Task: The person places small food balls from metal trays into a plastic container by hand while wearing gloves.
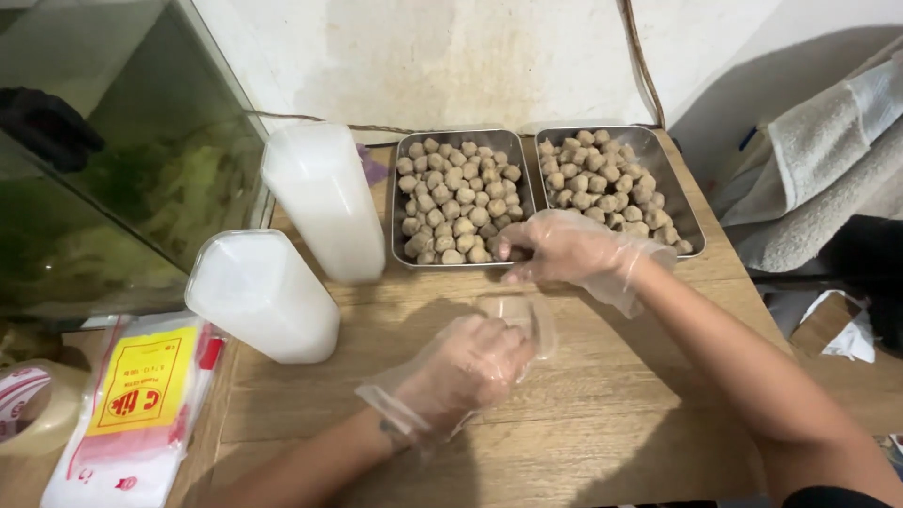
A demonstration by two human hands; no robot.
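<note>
Both my hands wear thin clear plastic gloves. My left hand (467, 365) holds a small clear plastic cup (527, 315) over the wooden table (583, 414). My right hand (561, 249) reaches to the near edge of the left metal tray (399, 202), fingers closed on a brown meatball (498, 247). That tray is full of several round brown meatballs (456, 198). A second metal tray (679, 193) beside it on the right holds more meatballs (602, 179).
Two tall stacks of clear plastic cups (324, 202) (263, 296) lie on the table's left. A pack of plastic bags with a yellow label (141, 395) and a tape roll (33, 404) sit lower left. A glass aquarium (122, 160) stands left; towels (818, 160) right.
</note>
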